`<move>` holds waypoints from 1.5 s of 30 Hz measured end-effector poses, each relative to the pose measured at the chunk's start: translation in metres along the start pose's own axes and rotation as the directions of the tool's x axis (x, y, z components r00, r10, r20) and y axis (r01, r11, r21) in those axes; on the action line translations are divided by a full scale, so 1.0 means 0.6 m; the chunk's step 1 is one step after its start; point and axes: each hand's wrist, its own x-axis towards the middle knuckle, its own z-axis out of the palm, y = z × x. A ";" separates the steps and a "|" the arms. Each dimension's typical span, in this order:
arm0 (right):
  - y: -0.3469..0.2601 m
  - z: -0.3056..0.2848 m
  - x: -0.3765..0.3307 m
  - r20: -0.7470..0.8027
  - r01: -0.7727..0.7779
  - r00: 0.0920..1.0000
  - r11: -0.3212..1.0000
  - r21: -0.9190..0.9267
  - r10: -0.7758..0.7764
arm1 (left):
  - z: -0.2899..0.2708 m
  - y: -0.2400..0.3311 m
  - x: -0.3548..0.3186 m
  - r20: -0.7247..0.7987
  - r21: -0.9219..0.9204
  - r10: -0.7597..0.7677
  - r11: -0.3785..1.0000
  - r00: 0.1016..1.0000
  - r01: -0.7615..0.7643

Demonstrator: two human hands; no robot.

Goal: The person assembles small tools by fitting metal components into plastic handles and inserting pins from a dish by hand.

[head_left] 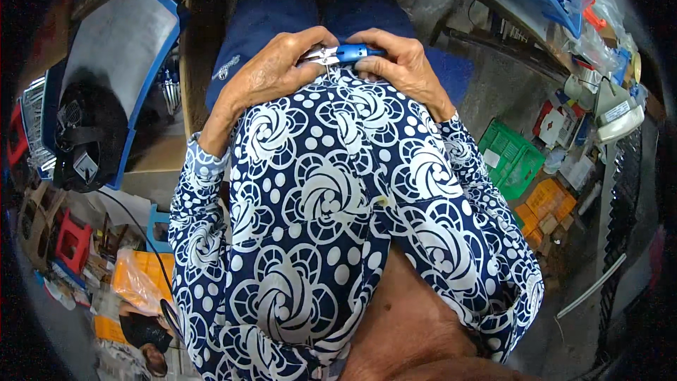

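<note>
Pliers (342, 54) jaws hidden — between both hands.

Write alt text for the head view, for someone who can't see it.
Two hands, left hand and right hand, meet over a pair of blue-handled pliers, held close to the person's patterned blue-and-white top. A green crate and orange boxes lie at the right; a red stool stands at the left.
</note>
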 end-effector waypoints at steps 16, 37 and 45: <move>0.063 0.036 -0.007 -0.012 0.280 0.956 0.920 -0.274 -0.294 | 0.018 -0.042 -0.003 0.049 0.025 0.030 0.999 0.998 -0.031; 0.084 0.056 -0.013 0.002 0.344 0.929 0.861 -0.376 -0.370 | 0.031 -0.076 -0.004 0.059 0.007 0.128 0.992 0.990 -0.129; 0.095 0.062 -0.013 -0.006 0.329 0.935 0.871 -0.364 -0.356 | 0.036 -0.074 -0.007 0.009 0.043 0.191 0.981 0.982 -0.191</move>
